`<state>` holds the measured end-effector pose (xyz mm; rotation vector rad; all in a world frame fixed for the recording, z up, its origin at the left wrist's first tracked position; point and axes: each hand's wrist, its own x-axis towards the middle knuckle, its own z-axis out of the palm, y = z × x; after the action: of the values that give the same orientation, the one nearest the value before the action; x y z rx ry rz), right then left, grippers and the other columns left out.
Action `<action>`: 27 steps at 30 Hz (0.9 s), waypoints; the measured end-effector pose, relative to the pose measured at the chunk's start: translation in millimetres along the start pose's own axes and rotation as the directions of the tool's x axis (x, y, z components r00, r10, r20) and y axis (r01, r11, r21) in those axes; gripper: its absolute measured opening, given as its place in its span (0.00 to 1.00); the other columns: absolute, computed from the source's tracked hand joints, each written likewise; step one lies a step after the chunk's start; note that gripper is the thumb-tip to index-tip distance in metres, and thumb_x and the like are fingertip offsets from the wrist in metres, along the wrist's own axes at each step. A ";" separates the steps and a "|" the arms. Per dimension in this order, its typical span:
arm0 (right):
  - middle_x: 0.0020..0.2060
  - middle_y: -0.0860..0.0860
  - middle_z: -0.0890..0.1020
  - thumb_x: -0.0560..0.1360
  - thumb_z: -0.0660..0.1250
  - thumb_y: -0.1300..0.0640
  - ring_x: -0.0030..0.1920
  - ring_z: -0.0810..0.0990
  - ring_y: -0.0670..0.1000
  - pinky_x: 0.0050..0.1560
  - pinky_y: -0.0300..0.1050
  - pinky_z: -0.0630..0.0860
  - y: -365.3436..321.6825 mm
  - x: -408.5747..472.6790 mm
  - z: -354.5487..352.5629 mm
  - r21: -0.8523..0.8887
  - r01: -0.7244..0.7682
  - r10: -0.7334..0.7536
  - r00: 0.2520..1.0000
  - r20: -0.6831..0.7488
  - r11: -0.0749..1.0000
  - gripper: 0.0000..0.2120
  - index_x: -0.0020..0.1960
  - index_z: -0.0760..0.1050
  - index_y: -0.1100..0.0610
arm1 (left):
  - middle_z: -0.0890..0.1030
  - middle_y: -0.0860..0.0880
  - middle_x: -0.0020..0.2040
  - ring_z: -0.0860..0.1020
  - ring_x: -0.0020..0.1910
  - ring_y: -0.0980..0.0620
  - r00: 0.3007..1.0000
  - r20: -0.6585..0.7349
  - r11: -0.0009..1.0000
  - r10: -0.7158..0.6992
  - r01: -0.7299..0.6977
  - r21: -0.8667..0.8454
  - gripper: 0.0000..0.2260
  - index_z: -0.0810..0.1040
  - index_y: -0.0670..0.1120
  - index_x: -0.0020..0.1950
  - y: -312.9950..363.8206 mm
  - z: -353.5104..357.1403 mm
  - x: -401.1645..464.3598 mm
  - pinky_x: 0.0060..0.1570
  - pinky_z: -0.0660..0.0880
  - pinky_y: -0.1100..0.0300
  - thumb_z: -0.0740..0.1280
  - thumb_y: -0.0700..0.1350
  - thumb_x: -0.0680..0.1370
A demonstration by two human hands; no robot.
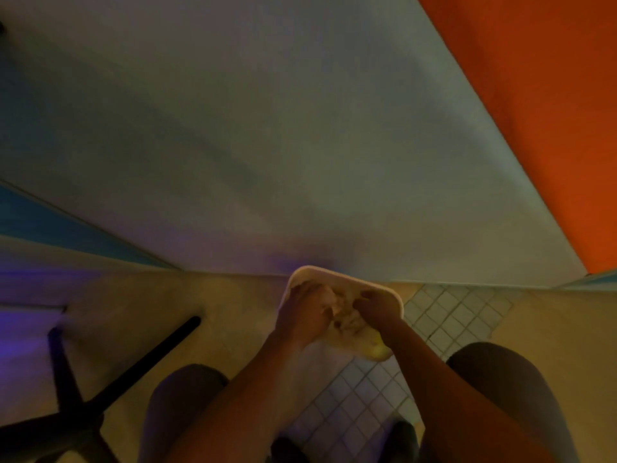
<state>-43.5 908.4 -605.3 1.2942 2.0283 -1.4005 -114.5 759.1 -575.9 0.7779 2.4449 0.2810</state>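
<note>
Here, low in the view toward six o'clock, the person holds both hands close together over a pale tray [337,273] with rounded corners, which stands at the near edge of a wide grey-white surface [267,128]. The left hand [305,314] and the right hand [379,307] have their fingers bent into a pale soft mass [370,345] and grip it from two sides (it may be dough or something similar, the blur does not allow me to decide). One part of the mass lies between the hands, and another part hangs from the tray toward five o'clock, above the tiled floor [460,312]. I judge that the step in hand is working or pulling this mass apart inside the tray. The next move probably needs a firm hold on both sides and care that the hanging part does not slide over the rim and fall. At two o'clock there is an orange panel [551,111]. At eight o'clock a black frame [133,369] with thin legs stands on the floor. The person's knees in dark cloth show at the bottom.
</note>
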 end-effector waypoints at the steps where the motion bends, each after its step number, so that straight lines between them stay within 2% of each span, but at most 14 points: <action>1: 0.58 0.59 0.82 0.74 0.69 0.55 0.57 0.81 0.57 0.57 0.45 0.75 -7.5 -8.3 -4.3 -0.041 0.015 -0.015 1.000 0.014 0.999 0.20 0.66 0.77 0.59 | 0.72 0.49 0.73 0.66 0.74 0.49 1.000 -0.024 1.000 0.000 0.000 -0.012 0.17 0.76 0.48 0.68 2.2 -8.6 -8.7 0.69 0.64 0.59 0.64 0.47 0.80; 3: 0.52 0.56 0.82 0.77 0.68 0.57 0.53 0.80 0.53 0.48 0.39 0.71 -26.6 -35.4 -17.2 -0.049 0.032 -0.029 0.998 0.053 0.998 0.17 0.64 0.78 0.59 | 0.66 0.52 0.77 0.61 0.76 0.50 0.998 -0.063 0.999 -0.026 0.023 -0.037 0.21 0.71 0.52 0.73 8.7 -23.1 -29.4 0.70 0.64 0.57 0.64 0.50 0.80; 4: 0.49 0.53 0.80 0.77 0.67 0.58 0.50 0.78 0.51 0.48 0.38 0.69 -34.8 -46.5 -22.4 -0.040 0.031 -0.028 0.997 0.069 0.999 0.15 0.63 0.79 0.58 | 0.64 0.53 0.77 0.61 0.76 0.50 0.997 -0.055 0.998 -0.046 0.043 -0.052 0.22 0.69 0.53 0.74 11.8 -30.1 -38.8 0.69 0.66 0.56 0.64 0.51 0.80; 6: 0.48 0.49 0.78 0.77 0.66 0.60 0.49 0.75 0.48 0.51 0.40 0.71 -55.7 -78.5 -36.6 -0.038 0.025 -0.020 0.993 0.114 0.999 0.14 0.62 0.79 0.57 | 0.63 0.53 0.78 0.61 0.76 0.49 0.995 -0.043 0.993 -0.085 0.082 -0.081 0.24 0.67 0.54 0.75 22.4 -52.8 -59.4 0.68 0.69 0.53 0.65 0.51 0.79; 9: 0.51 0.56 0.83 0.75 0.68 0.62 0.53 0.82 0.56 0.60 0.51 0.77 -76.1 -113.5 -50.8 0.005 0.033 -0.033 0.990 0.137 0.999 0.13 0.60 0.80 0.61 | 0.62 0.53 0.78 0.60 0.75 0.47 0.995 -0.056 0.994 -0.088 0.084 -0.076 0.25 0.66 0.54 0.76 38.5 -88.0 -85.5 0.67 0.70 0.50 0.65 0.51 0.79; 12: 0.56 0.57 0.82 0.76 0.66 0.62 0.57 0.81 0.57 0.62 0.49 0.75 -106.9 -170.5 -74.4 -0.016 0.038 -0.035 0.986 0.161 0.999 0.15 0.62 0.78 0.59 | 0.62 0.53 0.77 0.61 0.75 0.48 0.994 -0.051 0.991 -0.098 0.092 -0.099 0.23 0.67 0.54 0.75 61.8 -135.8 -127.9 0.66 0.71 0.49 0.65 0.51 0.79; 14: 0.57 0.58 0.81 0.76 0.64 0.63 0.56 0.81 0.57 0.56 0.46 0.76 -130.6 -206.5 -92.4 0.008 0.020 -0.021 0.988 0.156 1.000 0.16 0.62 0.78 0.58 | 0.64 0.54 0.76 0.61 0.74 0.49 0.990 -0.064 0.984 -0.122 0.113 -0.134 0.22 0.69 0.55 0.74 73.9 -167.9 -152.2 0.65 0.72 0.50 0.65 0.52 0.79; 17: 0.58 0.57 0.80 0.78 0.63 0.62 0.55 0.80 0.55 0.47 0.37 0.70 -156.7 -254.6 -114.7 -0.027 0.064 -0.059 0.988 0.144 0.998 0.16 0.65 0.75 0.57 | 0.66 0.55 0.75 0.63 0.74 0.49 0.988 -0.087 0.979 -0.129 0.114 -0.167 0.20 0.70 0.56 0.71 87.6 -209.0 -186.8 0.64 0.73 0.51 0.63 0.53 0.79; 19: 0.59 0.58 0.79 0.78 0.63 0.63 0.48 0.78 0.52 0.36 0.29 0.70 -179.7 -296.1 -131.0 -0.037 0.090 -0.085 0.987 0.135 0.995 0.16 0.65 0.75 0.57 | 0.65 0.54 0.76 0.63 0.75 0.49 0.986 -0.105 0.979 -0.131 0.112 -0.173 0.20 0.70 0.56 0.72 98.7 -245.6 -217.7 0.65 0.73 0.52 0.64 0.52 0.79; 21: 0.59 0.59 0.78 0.78 0.62 0.63 0.50 0.78 0.54 0.31 0.29 0.68 -195.3 -321.8 -139.7 -0.037 0.101 -0.095 0.986 0.137 0.994 0.16 0.66 0.75 0.57 | 0.64 0.53 0.77 0.63 0.74 0.48 0.983 -0.118 0.974 -0.140 0.115 -0.195 0.22 0.69 0.55 0.73 109.3 -268.3 -238.5 0.65 0.72 0.53 0.65 0.51 0.79; 23: 0.59 0.59 0.79 0.79 0.62 0.61 0.54 0.79 0.56 0.39 0.38 0.71 -218.4 -351.2 -148.9 -0.082 0.127 -0.113 0.981 0.160 0.989 0.16 0.66 0.74 0.57 | 0.64 0.52 0.76 0.64 0.72 0.47 0.973 -0.161 0.966 -0.163 0.125 -0.224 0.22 0.70 0.54 0.72 116.9 -302.1 -263.9 0.63 0.72 0.53 0.67 0.48 0.78; 25: 0.56 0.57 0.81 0.78 0.63 0.59 0.53 0.79 0.56 0.48 0.43 0.73 -235.5 -376.3 -154.8 -0.144 0.173 -0.148 0.975 0.167 0.974 0.17 0.66 0.74 0.54 | 0.66 0.52 0.74 0.66 0.71 0.46 0.964 -0.206 0.966 -0.166 0.117 -0.231 0.22 0.71 0.53 0.71 123.5 -321.8 -284.3 0.61 0.73 0.53 0.67 0.48 0.77; 27: 0.56 0.55 0.80 0.77 0.64 0.59 0.56 0.79 0.57 0.53 0.45 0.73 -253.8 -400.3 -157.9 -0.158 0.227 -0.198 0.964 0.180 0.961 0.18 0.66 0.73 0.53 | 0.66 0.52 0.74 0.67 0.70 0.46 0.949 -0.235 0.956 -0.208 0.146 -0.255 0.22 0.71 0.54 0.72 126.0 -343.7 -309.6 0.61 0.72 0.53 0.67 0.49 0.77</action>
<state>-16.1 830.9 -112.5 0.8796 2.1735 -1.3295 -38.9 669.6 -111.0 0.4358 2.6404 0.6243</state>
